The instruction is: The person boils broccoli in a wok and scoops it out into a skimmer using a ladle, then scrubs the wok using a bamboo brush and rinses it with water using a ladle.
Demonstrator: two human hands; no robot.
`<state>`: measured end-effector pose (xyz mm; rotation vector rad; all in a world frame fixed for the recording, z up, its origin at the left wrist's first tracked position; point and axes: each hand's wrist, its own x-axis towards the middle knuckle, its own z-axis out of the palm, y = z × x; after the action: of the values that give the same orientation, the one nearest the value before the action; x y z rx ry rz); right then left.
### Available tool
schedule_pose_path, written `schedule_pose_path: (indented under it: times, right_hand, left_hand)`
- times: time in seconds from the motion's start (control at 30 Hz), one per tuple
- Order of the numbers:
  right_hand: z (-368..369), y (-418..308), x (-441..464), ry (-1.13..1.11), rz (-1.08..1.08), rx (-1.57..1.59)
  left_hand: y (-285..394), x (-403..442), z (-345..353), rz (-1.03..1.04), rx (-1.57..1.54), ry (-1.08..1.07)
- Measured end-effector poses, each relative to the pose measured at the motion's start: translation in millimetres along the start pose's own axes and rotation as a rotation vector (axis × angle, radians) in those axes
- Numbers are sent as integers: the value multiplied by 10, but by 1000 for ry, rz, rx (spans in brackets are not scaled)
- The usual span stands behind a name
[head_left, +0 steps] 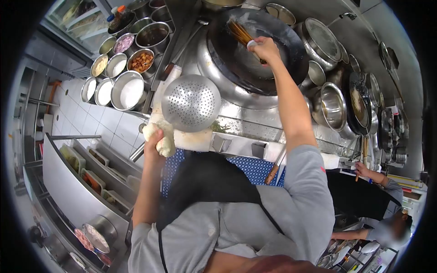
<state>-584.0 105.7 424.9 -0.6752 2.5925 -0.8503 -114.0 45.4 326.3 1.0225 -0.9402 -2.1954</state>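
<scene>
My right hand [266,49] is closed around the handle of a bamboo wok brush [240,32]. The bristles point to the far left inside a large dark wok [284,68], which sits on a round steel burner ring. Closed on a bunched, off-white cloth [166,140], my left hand [154,148] is at the front edge of the stove, left of my body. A big perforated strainer [191,103] lies between that hand and the wok, just beyond the cloth.
Pots of white powder [129,93], brown cubes [141,61] and dark sauce [153,35] stand on the left. Steel bowls [333,107] and pans line the right. An ingredient drawer [91,179] stands open at lower left. A co-worker [382,191] works on the right.
</scene>
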Motion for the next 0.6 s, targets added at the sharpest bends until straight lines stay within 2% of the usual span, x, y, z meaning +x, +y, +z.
schedule_pose_path:
  times: [0.03, 0.1, 0.17, 0.27, 0.33, 0.43, 0.5, 0.57, 0.6]
  right_hand:
    - [-23, 29, -120, 1, -39, -18]
    - [-147, 63, -469, -193, -55, -52]
    - [-240, -39, -769, -214, -59, -93]
    - [-90, 64, -178, -130, -61, -34]
    - [121, 24, 320, 179, -35, -1]
    - [293, 10, 252, 19, 47, 331]
    - [99, -14, -256, -178, 39, 266]
    - [-304, 87, -667, -304, -152, 137]
    - [-480, 434, -532, -312, -530, 56]
  left_hand:
    - [-20, -32, -77, 1, 0, 41]
    - [27, -116, -137, 4, -14, 101]
    - [46, -118, -261, 15, 0, 92]
    - [168, -179, -77, 35, -7, 175]
    - [187, -99, -18, 11, 29, 167]
    - [165, 38, 57, 48, 59, 90]
    - [188, 12, 84, 71, 78, 91]
    - [241, -37, -54, 90, 149, 127]
    - [245, -82, -99, 97, 179, 150]
